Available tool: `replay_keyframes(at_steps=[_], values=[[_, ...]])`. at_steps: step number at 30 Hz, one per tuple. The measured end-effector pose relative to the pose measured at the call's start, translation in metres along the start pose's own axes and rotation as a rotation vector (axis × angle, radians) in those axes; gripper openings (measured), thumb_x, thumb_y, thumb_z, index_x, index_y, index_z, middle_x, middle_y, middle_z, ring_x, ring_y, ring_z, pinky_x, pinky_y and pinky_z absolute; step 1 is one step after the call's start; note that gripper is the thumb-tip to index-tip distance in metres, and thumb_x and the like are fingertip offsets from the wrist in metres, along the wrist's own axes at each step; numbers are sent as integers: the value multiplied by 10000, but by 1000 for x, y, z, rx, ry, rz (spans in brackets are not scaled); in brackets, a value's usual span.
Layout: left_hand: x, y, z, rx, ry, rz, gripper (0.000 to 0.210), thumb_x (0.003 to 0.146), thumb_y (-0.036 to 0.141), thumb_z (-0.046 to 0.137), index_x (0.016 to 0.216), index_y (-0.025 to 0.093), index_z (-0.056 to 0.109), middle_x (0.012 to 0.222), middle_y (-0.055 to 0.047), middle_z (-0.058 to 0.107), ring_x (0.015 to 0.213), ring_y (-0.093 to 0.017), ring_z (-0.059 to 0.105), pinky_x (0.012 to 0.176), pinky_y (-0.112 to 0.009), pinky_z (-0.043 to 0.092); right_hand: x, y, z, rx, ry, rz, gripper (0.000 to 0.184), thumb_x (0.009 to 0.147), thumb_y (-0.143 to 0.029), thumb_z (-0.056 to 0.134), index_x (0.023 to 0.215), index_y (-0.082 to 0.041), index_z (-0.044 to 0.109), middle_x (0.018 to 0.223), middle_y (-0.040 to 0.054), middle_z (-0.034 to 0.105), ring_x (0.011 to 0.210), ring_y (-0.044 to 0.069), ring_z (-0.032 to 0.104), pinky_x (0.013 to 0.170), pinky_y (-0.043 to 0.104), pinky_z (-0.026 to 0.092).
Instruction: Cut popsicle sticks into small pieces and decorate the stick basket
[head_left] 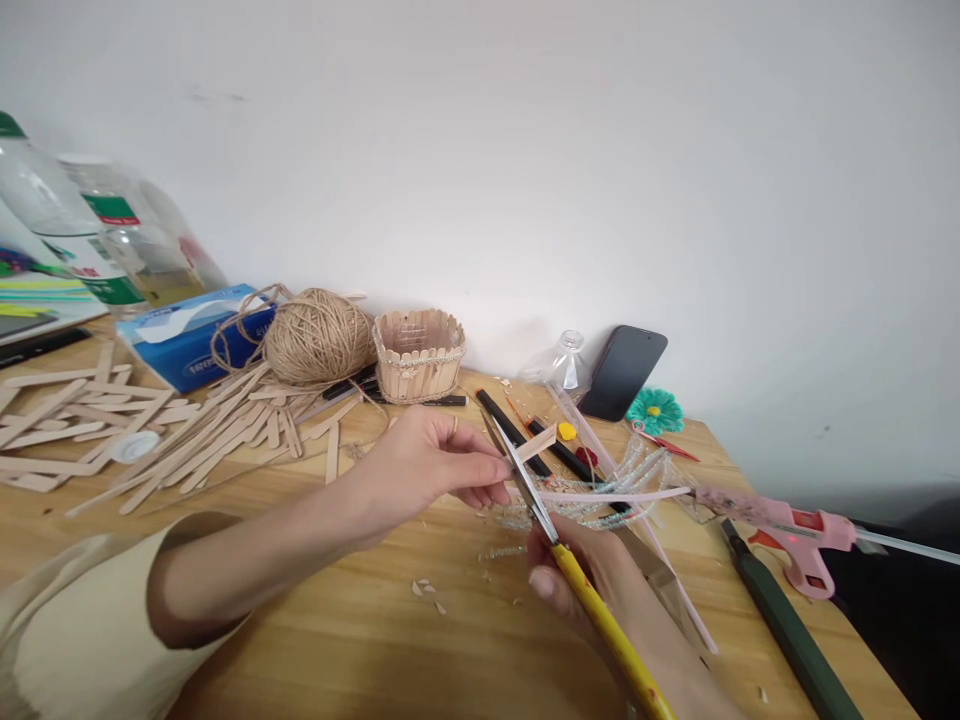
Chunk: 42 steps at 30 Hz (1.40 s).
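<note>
Worktop [300,620]: pale wood with visible grain, strewn with loose wooden sticks [247,420] left of the basket and small chips [425,588] in front of it.
Basket [420,372] (landmark): upright wooden slats with rounded tops, cord edging around the outside.
Scissors [574,570]: in front of the basket and to its right; long yellow handle with reddish marks, narrow silver-grey blades slightly parted.
Wooden strip [540,441]: right of the basket and nearer the person; pale, flat, narrow.

Left hand [431,458], in front of the basket: thumb and fingers closed in a pinch at the near end of the strip, just beside the blades. The strip lies across the blades, its free end projecting on the side away from these fingers. Contact with the cutting edges: cannot tell.
Right hand [611,565]: fingers wrapped about the scissors' handle.

Labels: two bottles [79,222], far left of the basket, carry green-and-white bands, one with red; print not legible. Blue tissue pack [195,345], left of the basket: white lettering, too blurred to read.
</note>
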<state>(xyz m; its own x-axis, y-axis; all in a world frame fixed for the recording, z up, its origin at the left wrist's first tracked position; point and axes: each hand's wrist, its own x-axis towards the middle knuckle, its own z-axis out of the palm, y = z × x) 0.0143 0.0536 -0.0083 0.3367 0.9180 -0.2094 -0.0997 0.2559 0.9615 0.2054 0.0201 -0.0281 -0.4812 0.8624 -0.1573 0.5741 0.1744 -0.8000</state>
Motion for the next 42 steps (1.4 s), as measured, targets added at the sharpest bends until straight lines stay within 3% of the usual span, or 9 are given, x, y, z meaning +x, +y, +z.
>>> replay_keyframes(at_steps=[6, 12, 16, 21, 27, 31, 35, 42], values=[[1, 1, 0, 11, 2, 6, 70, 649, 164, 658, 587, 139, 679, 562, -8, 686, 542, -110, 596, 594, -232, 491, -2, -4, 3, 8, 87, 9, 403, 802, -547, 466, 626, -193, 387, 572, -54, 311, 541, 107, 263, 459, 235, 196], [0, 2, 0, 14, 1, -1, 86, 653, 159, 652, 574, 135, 674, 562, -13, 684, 536, -111, 594, 587, -234, 490, -3, -4, 4, -30, 85, 62, 438, 775, -588, 482, 608, -198, 372, 575, -51, 304, 540, 110, 267, 460, 234, 189], [0, 3, -2, 24, -21, -12, 87, 651, 163, 659, 570, 136, 673, 552, -14, 680, 525, -112, 591, 578, -236, 490, -4, -3, 1, -29, 36, 36, 463, 780, -644, 429, 664, -197, 422, 605, -31, 380, 566, 133, 359, 484, 236, 264], [1, 4, -3, 26, -62, -30, 95, 647, 171, 672, 557, 143, 670, 535, -5, 674, 511, -103, 582, 560, -221, 483, -7, -2, -3, -107, 46, -36, 396, 808, -578, 427, 778, -198, 533, 692, 16, 527, 638, 185, 496, 542, 266, 383], [1, 1, -2, 26, -87, -59, 109, 654, 169, 668, 549, 141, 660, 539, 0, 674, 510, -94, 585, 551, -206, 479, -13, -8, -2, 30, 83, 2, 335, 794, -553, 478, 838, -234, 571, 729, 21, 574, 699, 210, 562, 580, 275, 443], [0, 2, -2, 44, -96, -66, 103, 650, 142, 655, 547, 140, 655, 519, 11, 660, 501, -88, 580, 536, -195, 473, -14, -11, -3, -18, 99, -30, 310, 800, -531, 488, 892, -245, 564, 778, 21, 591, 725, 211, 562, 622, 280, 451], [1, 4, -2, 38, -96, -64, 104, 648, 139, 652, 544, 140, 649, 515, 13, 657, 500, -86, 578, 531, -192, 469, -9, -4, -2, -108, 52, -77, 354, 829, -551, 431, 753, -215, 513, 682, 12, 522, 636, 180, 490, 542, 260, 393], [8, -1, -6, 36, -89, -94, 89, 630, 174, 667, 554, 133, 651, 531, 5, 663, 515, -100, 583, 560, -221, 469, -4, -1, 10, -132, 113, 12, 335, 856, -500, 410, 706, -203, 449, 671, 2, 456, 616, 160, 419, 530, 251, 346]])
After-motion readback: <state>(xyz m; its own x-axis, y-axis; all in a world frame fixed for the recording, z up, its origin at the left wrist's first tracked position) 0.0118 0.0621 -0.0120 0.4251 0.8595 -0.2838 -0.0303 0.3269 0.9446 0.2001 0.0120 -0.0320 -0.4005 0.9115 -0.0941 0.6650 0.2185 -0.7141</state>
